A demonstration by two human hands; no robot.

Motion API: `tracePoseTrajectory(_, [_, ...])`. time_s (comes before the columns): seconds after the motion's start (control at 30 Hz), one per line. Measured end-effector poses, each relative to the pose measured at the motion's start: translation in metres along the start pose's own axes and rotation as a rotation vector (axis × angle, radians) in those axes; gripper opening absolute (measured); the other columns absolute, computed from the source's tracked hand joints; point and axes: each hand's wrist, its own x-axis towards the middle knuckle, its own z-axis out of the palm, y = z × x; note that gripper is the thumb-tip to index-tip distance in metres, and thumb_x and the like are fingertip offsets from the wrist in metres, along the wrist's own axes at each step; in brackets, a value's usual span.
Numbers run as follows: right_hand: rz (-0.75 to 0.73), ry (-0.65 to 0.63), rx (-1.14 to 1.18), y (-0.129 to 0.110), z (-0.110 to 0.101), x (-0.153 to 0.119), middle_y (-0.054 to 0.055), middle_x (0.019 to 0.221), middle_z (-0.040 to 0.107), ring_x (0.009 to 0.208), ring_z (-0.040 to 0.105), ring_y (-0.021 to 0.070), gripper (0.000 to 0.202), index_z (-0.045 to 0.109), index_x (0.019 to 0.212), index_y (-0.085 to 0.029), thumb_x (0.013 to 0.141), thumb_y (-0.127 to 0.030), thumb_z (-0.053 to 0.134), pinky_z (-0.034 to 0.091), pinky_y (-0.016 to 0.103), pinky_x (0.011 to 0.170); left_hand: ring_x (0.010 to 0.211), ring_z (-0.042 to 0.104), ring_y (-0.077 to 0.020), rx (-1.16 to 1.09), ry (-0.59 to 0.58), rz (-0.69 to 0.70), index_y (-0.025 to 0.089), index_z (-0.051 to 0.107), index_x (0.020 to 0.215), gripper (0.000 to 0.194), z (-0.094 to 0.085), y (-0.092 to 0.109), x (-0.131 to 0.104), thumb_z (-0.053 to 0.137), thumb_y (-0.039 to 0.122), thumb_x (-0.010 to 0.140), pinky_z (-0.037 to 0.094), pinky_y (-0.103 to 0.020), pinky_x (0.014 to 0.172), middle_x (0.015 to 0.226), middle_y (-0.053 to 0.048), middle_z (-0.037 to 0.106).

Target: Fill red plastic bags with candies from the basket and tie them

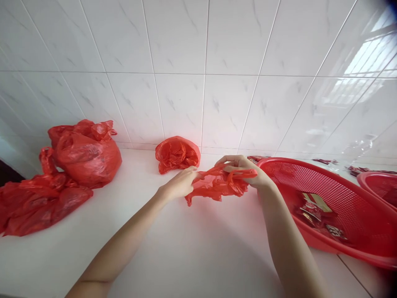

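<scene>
Thin red plastic bag (208, 188), pinched by fingers (192, 169) of left hand (180, 184) and right hand (242, 162): probably light, limp, slippery, tearable; grip bunched folds.

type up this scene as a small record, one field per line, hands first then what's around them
left hand: pinches one side of a thin red plastic bag
right hand: grips the other side of the same bag
by the wall: crumpled red bag on the white counter
left side: bulging red bags
right side: red mesh basket with small packets inside; second basket partly in view
backdrop: white tiled wall
</scene>
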Motion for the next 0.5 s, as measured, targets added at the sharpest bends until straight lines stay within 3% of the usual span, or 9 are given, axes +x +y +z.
tracePoseTrajectory(0.1, [0.096, 0.122, -0.261, -0.006, -0.004, -0.010, 0.011, 0.106, 0.071, 0.088, 0.067, 0.0231, 0.043, 0.065, 0.121, -0.021, 0.082, -0.040, 0.065, 0.053, 0.033, 0.068, 0.110, 0.063, -0.0329, -0.030, 0.037, -0.050, 0.026, 0.074, 0.099, 0.039, 0.004, -0.014, 0.004, 0.059, 0.014, 0.066, 0.052, -0.033, 0.076, 0.113, -0.010, 0.068])
tracePoseTrajectory(0.2, [-0.046, 0.280, -0.375, -0.020, 0.003, -0.023, 0.011, 0.123, 0.065, 0.108, 0.062, 0.0237, 0.043, 0.063, 0.125, -0.023, 0.083, -0.032, 0.063, 0.053, 0.036, 0.083, 0.087, 0.066, -0.0293, -0.044, 0.070, -0.054, 0.024, 0.071, 0.090, 0.026, 0.006, -0.011, 0.006, 0.062, 0.017, 0.067, 0.047, -0.031, 0.063, 0.090, -0.008, 0.069])
tracePoseTrajectory(0.27, [-0.172, 0.281, -0.397, -0.030, 0.012, -0.028, 0.007, 0.115, 0.067, 0.102, 0.062, 0.0203, 0.030, 0.066, 0.115, -0.023, 0.089, -0.025, 0.051, 0.050, 0.035, 0.084, 0.069, 0.064, -0.0241, -0.027, 0.041, -0.055, 0.023, 0.068, 0.085, 0.017, 0.008, -0.004, 0.007, 0.061, 0.017, 0.071, 0.040, -0.029, 0.055, 0.075, -0.004, 0.064])
tracePoseTrajectory(0.37, [-0.227, 0.005, -0.496, -0.030, 0.029, -0.020, 0.003, 0.087, 0.066, 0.078, 0.059, 0.0155, 0.031, 0.067, 0.097, -0.022, 0.092, -0.015, 0.038, 0.044, 0.029, 0.068, 0.060, 0.058, -0.0188, 0.036, -0.082, -0.080, 0.024, 0.063, 0.089, 0.020, 0.008, 0.005, 0.006, 0.057, 0.015, 0.072, 0.033, -0.027, 0.050, 0.067, 0.001, 0.057])
tracePoseTrajectory(0.43, [-0.142, -0.206, -0.622, -0.018, 0.039, -0.006, 0.001, 0.075, 0.060, 0.066, 0.051, 0.0134, 0.029, 0.065, 0.091, -0.021, 0.091, -0.012, 0.037, 0.035, 0.027, 0.060, 0.067, 0.059, -0.0195, 0.113, -0.167, -0.099, 0.027, 0.062, 0.095, 0.032, 0.007, 0.009, 0.006, 0.055, 0.011, 0.069, 0.031, -0.026, 0.050, 0.070, 0.001, 0.058])
tracePoseTrajectory(0.5, [0.023, -0.246, -0.741, -0.002, 0.046, 0.011, 0.000, 0.078, 0.058, 0.065, 0.048, 0.0131, 0.025, 0.061, 0.088, -0.021, 0.090, -0.010, 0.039, 0.031, 0.027, 0.058, 0.076, 0.060, -0.0212, 0.202, -0.237, -0.122, 0.029, 0.064, 0.099, 0.043, 0.007, 0.010, 0.005, 0.054, 0.007, 0.064, 0.030, -0.026, 0.050, 0.075, 0.000, 0.060])
